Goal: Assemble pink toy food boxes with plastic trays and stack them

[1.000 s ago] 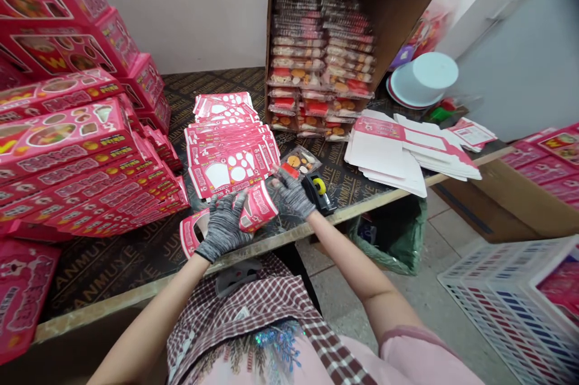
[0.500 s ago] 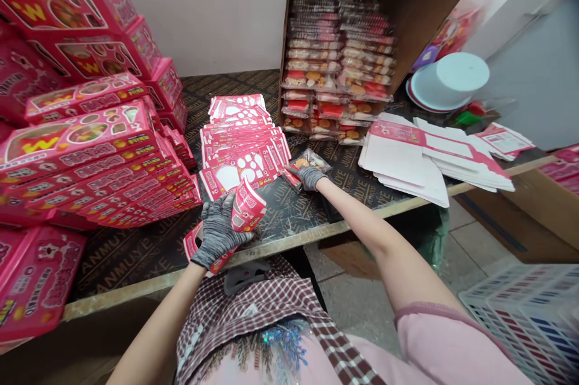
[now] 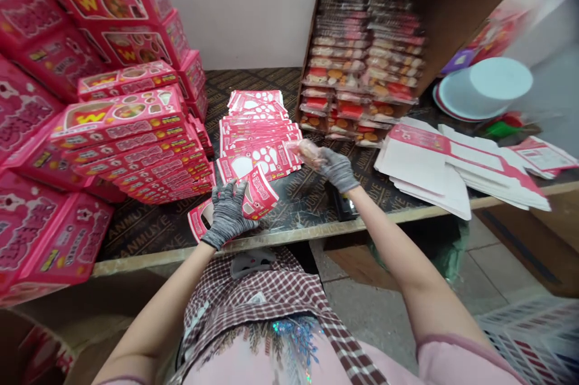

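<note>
My left hand (image 3: 230, 213), in a grey knit glove, holds a pink printed cardboard sleeve (image 3: 261, 193) near the table's front edge. The sleeve is curved, with cut-out windows, and the fingers lie across its middle. My right hand (image 3: 338, 169), gloved alike, grips a small clear candy packet (image 3: 310, 152) by its right end. The packet is blurred and hangs over the right edge of a fanned pile of flat pink sleeves (image 3: 257, 137). A small black device (image 3: 344, 207) lies beneath my right wrist.
Stacked pink boxes (image 3: 136, 125) fill the left side. Behind my right hand stands an open brown carton (image 3: 312, 41) with rows of candy packets (image 3: 357, 83). White and pink card blanks (image 3: 420, 159) lie at right, near pale blue tubs (image 3: 486, 89). The wooden table edge (image 3: 294, 234) runs in front.
My right hand has lifted the candy packet off the table, where it lay with other packaging, and turned it leftwards. My left hand keeps the sleeve, which lies flatter. The view has shifted left.
</note>
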A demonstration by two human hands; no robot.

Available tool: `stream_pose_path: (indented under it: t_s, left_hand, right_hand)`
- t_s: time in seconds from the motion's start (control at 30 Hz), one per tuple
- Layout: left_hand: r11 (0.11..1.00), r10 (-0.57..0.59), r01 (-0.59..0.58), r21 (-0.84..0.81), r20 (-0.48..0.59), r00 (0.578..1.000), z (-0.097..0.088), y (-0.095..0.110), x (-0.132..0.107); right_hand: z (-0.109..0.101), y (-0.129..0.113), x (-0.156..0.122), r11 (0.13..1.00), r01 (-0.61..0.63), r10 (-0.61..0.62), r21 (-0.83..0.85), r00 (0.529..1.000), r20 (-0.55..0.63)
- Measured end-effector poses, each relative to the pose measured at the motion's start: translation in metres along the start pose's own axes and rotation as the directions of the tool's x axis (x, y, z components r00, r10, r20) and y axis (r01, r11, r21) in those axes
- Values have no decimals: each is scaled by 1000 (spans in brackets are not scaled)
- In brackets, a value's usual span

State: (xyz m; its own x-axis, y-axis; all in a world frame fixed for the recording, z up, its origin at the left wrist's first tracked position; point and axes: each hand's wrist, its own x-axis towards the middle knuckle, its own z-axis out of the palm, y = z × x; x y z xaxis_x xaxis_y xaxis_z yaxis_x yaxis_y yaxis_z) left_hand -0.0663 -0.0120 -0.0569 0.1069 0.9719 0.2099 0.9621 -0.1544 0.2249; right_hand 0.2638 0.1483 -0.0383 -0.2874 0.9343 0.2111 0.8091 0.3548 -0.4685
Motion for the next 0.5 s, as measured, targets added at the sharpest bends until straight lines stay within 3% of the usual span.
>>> stream_pose_path:
  t_s: [0.07,0.1,0.17,0.27,0.37,0.5]
  left_hand:
    - [999,-15,15,31,-18,1000,-1,-6,-5]
    - [999,-17,18,41,-31,999,-2,-8,-7]
    - [998,7,-4,56,-51,999,-6,-11,-11]
    - [992,107,-104,78,-39,993,-14,-15,-15]
    - [969,237,-238,69,29,971,-21,-17,-24]
    - [903,425,-429,7,130,896,-18,-5,-41]
  right_hand:
    - [-4,-16,-18,963,58,-26,263,992,-126]
    - [-4,-26,-31,925,102,-61,367,991,-121]
    - [-1,-48,-58,864,167,-199,475,980,19]
    - [9,-77,-92,827,139,-321,544,912,255]
    - [20,-91,-108,796,41,-391,604,797,461]
    - [39,-92,-103,694,-202,-497,691,561,662]
